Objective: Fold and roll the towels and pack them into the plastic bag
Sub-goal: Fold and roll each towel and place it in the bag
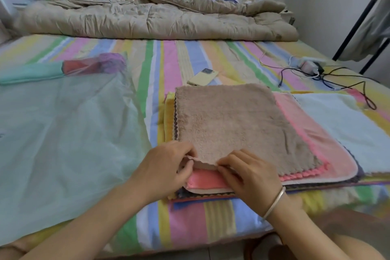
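"Tan towel [232, 124], where was it?"
"On top of the towel stack [168, 116] on the striped bed [190, 224]. The left hand [168, 167] and right hand [253, 179] both pinched its near edge, lifted off the pink towel [204, 181]."
"And around it?"
"The plastic bag [63, 133] lay flat to the left, with rolled towels [84, 66] at its far end. Beyond were a phone [203, 78], cables [316, 78] and a crumpled quilt [147, 17]."

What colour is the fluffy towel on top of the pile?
The top towel is light brown, shown in the head view.
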A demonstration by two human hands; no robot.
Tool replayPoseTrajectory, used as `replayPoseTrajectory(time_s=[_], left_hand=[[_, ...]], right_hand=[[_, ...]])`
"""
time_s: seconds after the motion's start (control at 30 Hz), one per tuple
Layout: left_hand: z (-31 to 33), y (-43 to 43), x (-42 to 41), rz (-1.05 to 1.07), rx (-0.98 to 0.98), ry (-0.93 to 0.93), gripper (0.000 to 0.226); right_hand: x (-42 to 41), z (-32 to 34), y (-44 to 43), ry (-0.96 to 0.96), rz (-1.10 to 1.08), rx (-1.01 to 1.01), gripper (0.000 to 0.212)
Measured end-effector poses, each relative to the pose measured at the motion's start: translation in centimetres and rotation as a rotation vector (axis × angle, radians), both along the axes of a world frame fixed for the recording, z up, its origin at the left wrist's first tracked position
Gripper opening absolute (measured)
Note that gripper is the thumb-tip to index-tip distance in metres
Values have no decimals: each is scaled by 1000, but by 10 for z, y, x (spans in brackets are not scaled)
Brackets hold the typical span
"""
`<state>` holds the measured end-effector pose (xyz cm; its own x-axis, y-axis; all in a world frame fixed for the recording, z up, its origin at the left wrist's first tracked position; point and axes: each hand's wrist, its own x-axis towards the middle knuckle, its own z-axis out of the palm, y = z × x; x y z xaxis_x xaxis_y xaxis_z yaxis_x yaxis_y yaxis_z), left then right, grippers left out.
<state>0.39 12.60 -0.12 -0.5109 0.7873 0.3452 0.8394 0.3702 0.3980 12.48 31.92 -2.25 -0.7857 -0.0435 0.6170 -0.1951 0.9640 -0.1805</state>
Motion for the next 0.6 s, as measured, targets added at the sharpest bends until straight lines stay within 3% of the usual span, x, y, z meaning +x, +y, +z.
replayPoseTrajectory(time_s=[0.1, 0.23, 0.33, 0.47, 0.6], left_hand=[[0, 6, -6, 106, 109, 11, 16], [-1, 19, -19, 223, 238, -152, 6], [-1, 35, -39, 306, 277, -330, 8], [-8, 53, -76, 393, 413, -644, 12], [-13, 72, -104, 456, 435, -661, 14]], right_hand=[[5, -2, 12, -29, -26, 63, 14], [20, 1, 57, -50, -180, 39, 19], [30, 9, 93, -70, -361, -109, 25], [29, 18, 131, -97, -470, -216, 7], [-3, 31, 156, -92, -387, -507, 13]])
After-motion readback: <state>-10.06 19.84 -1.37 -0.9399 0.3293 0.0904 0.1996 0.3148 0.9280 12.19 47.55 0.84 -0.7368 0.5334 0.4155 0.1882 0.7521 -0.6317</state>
